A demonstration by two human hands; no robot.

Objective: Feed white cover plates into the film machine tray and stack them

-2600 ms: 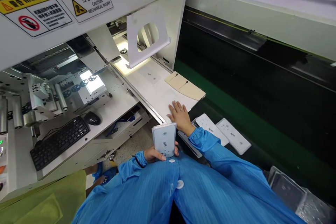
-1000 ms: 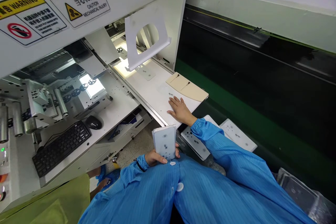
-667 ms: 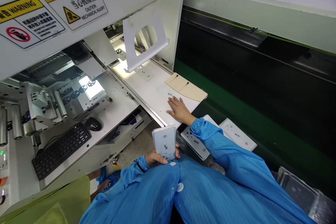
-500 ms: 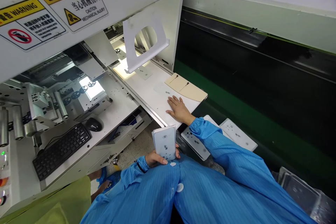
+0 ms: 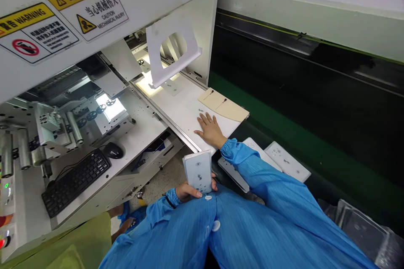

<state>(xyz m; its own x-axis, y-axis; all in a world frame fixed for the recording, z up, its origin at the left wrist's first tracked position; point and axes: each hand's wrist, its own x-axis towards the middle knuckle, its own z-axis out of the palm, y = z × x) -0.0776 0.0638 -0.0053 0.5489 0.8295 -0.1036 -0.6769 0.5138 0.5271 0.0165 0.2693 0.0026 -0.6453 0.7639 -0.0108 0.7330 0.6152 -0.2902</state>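
Gripping a stack of printed sheets [image 5: 198, 170] at the lower centre of the frame, the left hand [image 5: 188, 191] is closed around its bottom end. Mid-frame, the right hand [image 5: 211, 130] lies open and flat over the white table [image 5: 167, 111], just below a clear sheet's dark print [image 5: 200, 110].

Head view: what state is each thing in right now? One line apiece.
Left hand, closed around the held stack's lower end
Held stack, on end, printed face showing
Right hand, palm down, fingers spread over the white table
Light panel, lit
Green indicator, lit
Keyboard, untouched
Mouse, untouched
Rightmost printed pile, lying flat
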